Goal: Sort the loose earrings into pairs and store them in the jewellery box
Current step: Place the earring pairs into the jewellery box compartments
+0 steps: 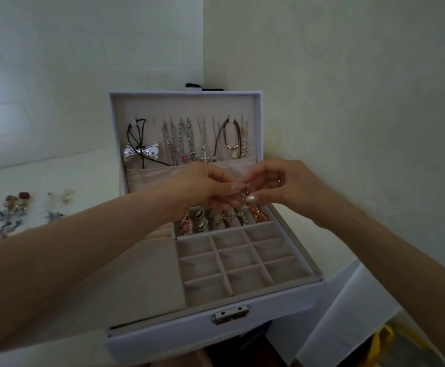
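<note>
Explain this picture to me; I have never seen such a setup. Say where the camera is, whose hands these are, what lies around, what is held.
No machine here: a person wears one camera on the head, looking down at their own bare hands. The left hand and right hand meet above an open jewellery box, and the fingers of both pinch a small metal piece, likely an earring. Necklaces hang inside the raised lid. The box's back row holds jewellery; the square compartments in front are empty. More loose earrings lie on the white table at the left.
</note>
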Demonstrator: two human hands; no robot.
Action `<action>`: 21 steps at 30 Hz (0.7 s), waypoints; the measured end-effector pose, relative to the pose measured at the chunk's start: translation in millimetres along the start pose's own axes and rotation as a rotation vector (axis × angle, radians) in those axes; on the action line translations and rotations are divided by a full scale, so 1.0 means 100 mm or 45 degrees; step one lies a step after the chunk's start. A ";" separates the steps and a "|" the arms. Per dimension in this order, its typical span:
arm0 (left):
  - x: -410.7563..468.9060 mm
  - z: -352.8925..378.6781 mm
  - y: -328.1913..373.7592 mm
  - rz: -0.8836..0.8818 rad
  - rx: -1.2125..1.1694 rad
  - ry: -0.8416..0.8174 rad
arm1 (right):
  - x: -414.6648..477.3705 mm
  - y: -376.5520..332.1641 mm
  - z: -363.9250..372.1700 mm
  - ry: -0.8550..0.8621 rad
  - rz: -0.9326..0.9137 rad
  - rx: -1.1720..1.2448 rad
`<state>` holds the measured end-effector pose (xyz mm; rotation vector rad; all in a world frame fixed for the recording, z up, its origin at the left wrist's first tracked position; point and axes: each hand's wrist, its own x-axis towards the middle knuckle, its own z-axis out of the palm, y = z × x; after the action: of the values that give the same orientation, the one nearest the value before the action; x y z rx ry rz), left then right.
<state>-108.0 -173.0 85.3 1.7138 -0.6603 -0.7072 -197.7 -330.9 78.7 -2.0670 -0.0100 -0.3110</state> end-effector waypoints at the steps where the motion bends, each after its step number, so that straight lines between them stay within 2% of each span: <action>1: 0.00 0.01 0.00 0.007 0.004 0.007 | 0.00 0.01 0.00 -0.010 0.002 0.004; 6: 0.03 0.09 0.00 0.088 0.083 0.057 | 0.00 0.01 -0.01 0.007 0.034 0.081; 13: 0.11 0.17 -0.03 0.278 0.497 0.119 | 0.02 0.04 0.01 0.023 -0.011 -0.136; 21: 0.12 0.14 -0.12 0.344 0.614 0.105 | 0.02 0.21 0.02 0.078 -0.050 -0.297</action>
<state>-109.7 -188.1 69.5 2.0228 -1.0414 -0.2967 -192.9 -339.6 60.1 -2.2894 0.0240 -0.4161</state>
